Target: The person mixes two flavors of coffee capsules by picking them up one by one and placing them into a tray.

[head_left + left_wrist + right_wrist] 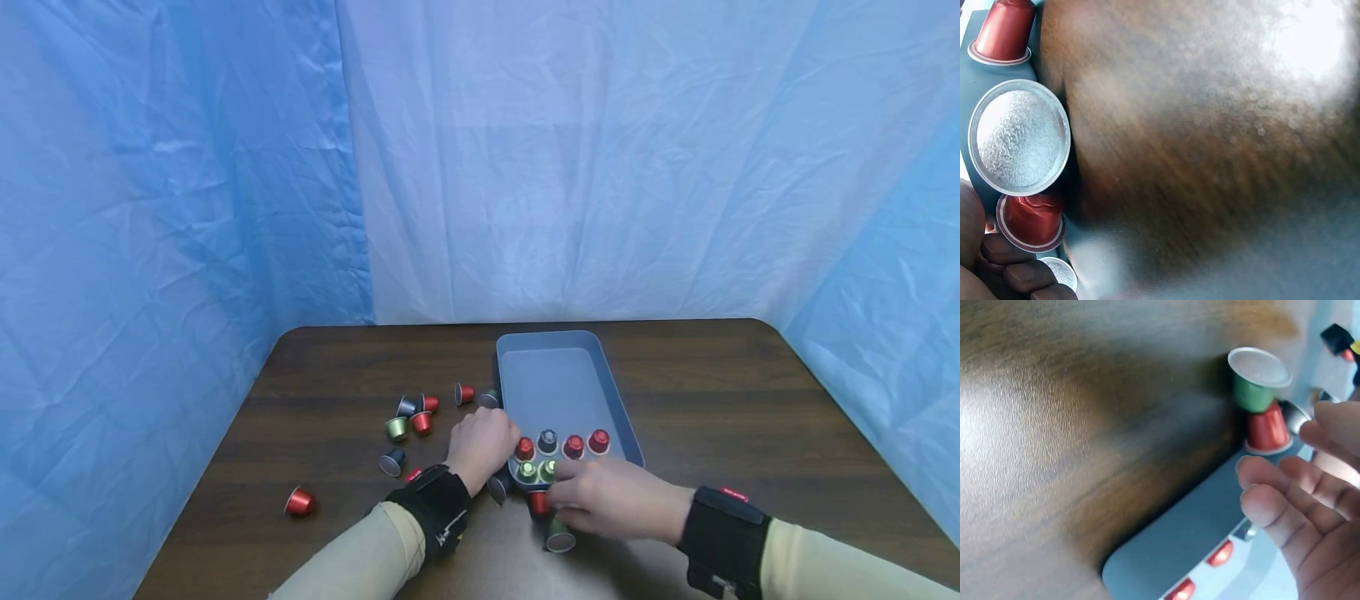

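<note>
Coffee capsules stand dome-up in two rows at the near end of a shallow grey-blue tray (547,337): red, dark blue and red ones behind, green ones (527,472) in front. My left hand (483,442) is at the tray's left rim, fingers curled; in the left wrist view thumb and fingertips pinch a red capsule (1032,222). My right hand (611,496) hovers over the near right corner, fingers loosely bent with nothing between them, overlapping a green capsule. Just outside the near rim are a red capsule (1266,431) and a green capsule (1255,381), close to the right fingertips.
Several loose capsules, red (422,422), green (397,429) and dark (392,462), lie left of the tray. One red capsule (300,502) is farther left. A dark capsule (497,487) lies by the left wrist. Blue sheets (487,167) hang around the wooden table (735,400).
</note>
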The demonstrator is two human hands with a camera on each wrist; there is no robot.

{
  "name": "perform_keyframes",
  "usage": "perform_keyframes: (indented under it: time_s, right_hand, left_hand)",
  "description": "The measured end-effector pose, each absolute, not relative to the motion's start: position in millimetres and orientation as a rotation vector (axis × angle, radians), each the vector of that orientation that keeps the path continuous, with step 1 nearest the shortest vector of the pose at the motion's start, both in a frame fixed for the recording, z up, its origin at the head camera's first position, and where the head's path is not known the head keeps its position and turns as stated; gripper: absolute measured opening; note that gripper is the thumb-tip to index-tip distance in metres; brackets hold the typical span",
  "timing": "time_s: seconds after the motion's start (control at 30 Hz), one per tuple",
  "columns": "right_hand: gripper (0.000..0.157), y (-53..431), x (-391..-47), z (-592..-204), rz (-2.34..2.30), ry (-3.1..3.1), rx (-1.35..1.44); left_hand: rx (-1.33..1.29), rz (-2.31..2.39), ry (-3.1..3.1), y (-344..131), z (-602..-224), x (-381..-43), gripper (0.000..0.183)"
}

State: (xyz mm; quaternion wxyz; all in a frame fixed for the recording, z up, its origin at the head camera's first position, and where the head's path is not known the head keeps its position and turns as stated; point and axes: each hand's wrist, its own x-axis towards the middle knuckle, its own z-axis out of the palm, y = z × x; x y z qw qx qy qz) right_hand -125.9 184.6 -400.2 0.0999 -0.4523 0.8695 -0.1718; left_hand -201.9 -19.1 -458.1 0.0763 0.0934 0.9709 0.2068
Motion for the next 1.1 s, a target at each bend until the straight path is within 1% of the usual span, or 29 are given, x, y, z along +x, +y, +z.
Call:
perform_keyframes:
  time_s: [0.13,0.6,0.83,1.1]
  right_hand:
    - [0.011,181,-123,-404,-0.523,2.554,-1.339]
    - [0.019,177,-117,-418,-0.555,2.471,-1.341]
    - [0.017,176,-116,-424,-0.482,2.503,-1.362]
    - [0.016,182,-115,-431,-0.413,2.54,-1.4]
  left_hand:
    - [0.272,0.62,2.898,-19,-457,-201,0.03]
    - [0.28,0.606,2.91,-19,-457,-202,0.033]
    - [0.284,0.6,2.926,-19,-456,-201,0.035]
    - [0.277,0.608,2.92,-19,-456,-201,0.032]
